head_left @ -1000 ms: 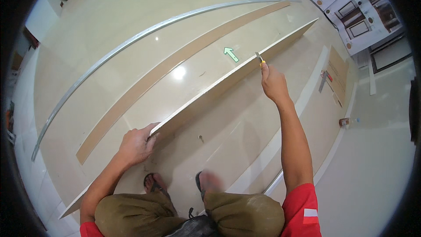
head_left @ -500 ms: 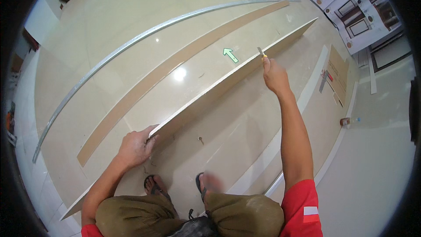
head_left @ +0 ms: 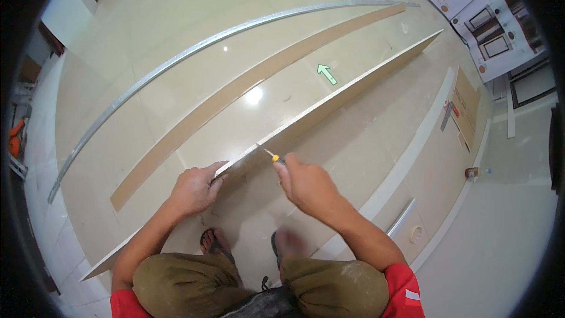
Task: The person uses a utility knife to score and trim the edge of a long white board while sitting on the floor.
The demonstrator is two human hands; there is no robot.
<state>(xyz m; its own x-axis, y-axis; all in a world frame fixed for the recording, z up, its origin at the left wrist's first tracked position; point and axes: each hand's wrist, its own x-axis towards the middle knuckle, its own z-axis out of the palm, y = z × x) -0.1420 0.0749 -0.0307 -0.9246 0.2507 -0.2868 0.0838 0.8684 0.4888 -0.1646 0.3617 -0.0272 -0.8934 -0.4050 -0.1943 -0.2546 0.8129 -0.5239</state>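
A long drywall board [head_left: 338,108] with a white edge and tan face stands on edge, slanting from lower left to upper right. My left hand [head_left: 197,191] grips its top edge left of the middle, fingers and thumb closed round it. In my right hand [head_left: 312,185] is a utility knife [head_left: 275,158] with yellow on its handle. Its blade meets the board's top edge a short way right of my left hand. My right fingers are wrapped round the handle, part of which they hide.
Beyond the board lie a brown strip [head_left: 259,80] and a long metal profile [head_left: 218,37]. At the right are cardboard [head_left: 466,103], a scraper-like tool [head_left: 447,115], a small bottle [head_left: 472,172], a tape roll [head_left: 416,234] and a metal bar [head_left: 401,218]. An arrow marker [head_left: 326,75] shows on the floor.
My right hand has drawn the knife along the board's edge from its far right part down toward my left hand. My left hand still grips the board.
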